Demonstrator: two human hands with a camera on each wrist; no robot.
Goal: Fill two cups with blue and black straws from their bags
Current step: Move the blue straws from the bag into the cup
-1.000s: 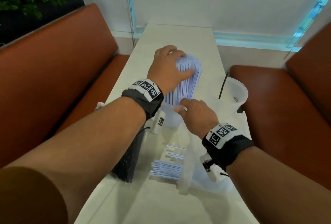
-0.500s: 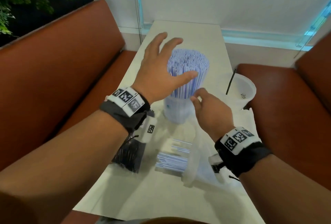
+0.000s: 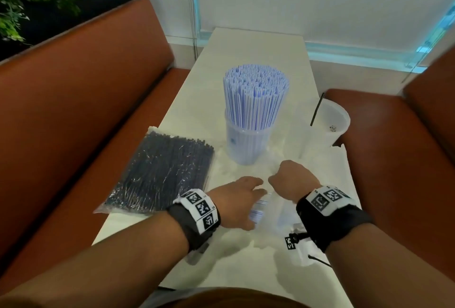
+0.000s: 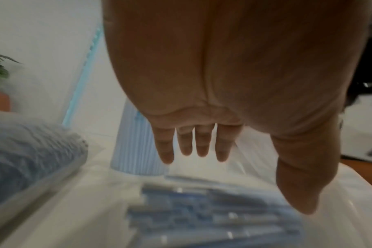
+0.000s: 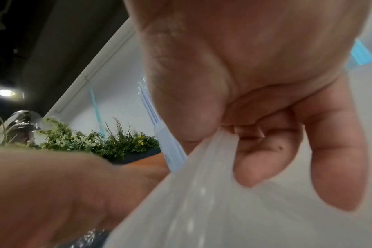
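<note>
Blue straws (image 3: 256, 96) pack cup (image 3: 247, 145) upright; right hand (image 3: 291, 179) pinches clear bag (image 5: 202, 201); left hand (image 3: 236, 202) flat, empty.

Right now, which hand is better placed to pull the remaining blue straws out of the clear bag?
Left. The left hand is open directly over the loose blue straws; the right hand pinches the clear bag.

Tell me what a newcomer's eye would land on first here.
First, the cup at mid-table, packed with upright blue straws. Next, the sealed bag of black straws lying flat at the table's left edge. Nearer, the right hand pinches a clear bag while the open left hand reaches over the few blue straws left in it; a second cup holds one black straw.
</note>
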